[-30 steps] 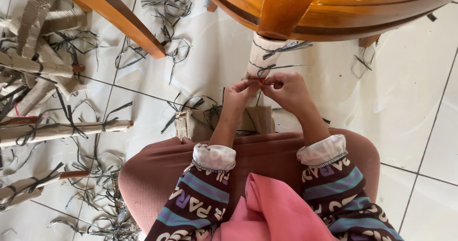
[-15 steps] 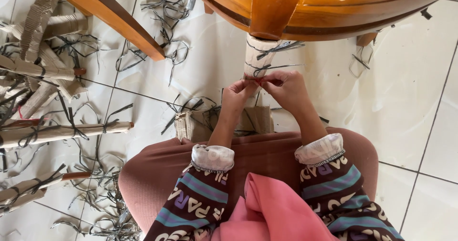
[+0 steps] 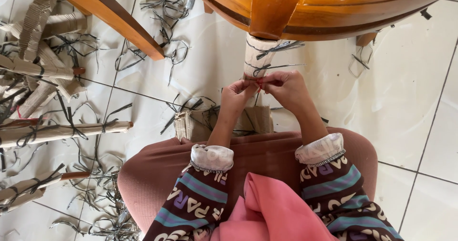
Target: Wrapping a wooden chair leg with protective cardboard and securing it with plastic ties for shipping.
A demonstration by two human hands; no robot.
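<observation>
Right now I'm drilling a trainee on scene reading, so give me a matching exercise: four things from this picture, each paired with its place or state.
Things:
1. left hand
2. right hand
3. wrapped table leg
4. strap scraps

Places or states:
A. strewn over the floor tiles
B. pinching at the red bit, on the right of the leg
C. upright, covered in cardboard and tied with dark straps
D. fingers at the wrapping, on the left of the leg

Pairs: 1-D, 2-B, 3-C, 4-A

A furniture workshop: left of the polished orange-brown wooden chair (image 3: 305,7), cardboard-wrapped wooden legs (image 3: 62,130) and cut black plastic straps (image 3: 164,16) litter the white tiled floor (image 3: 410,88).
</observation>
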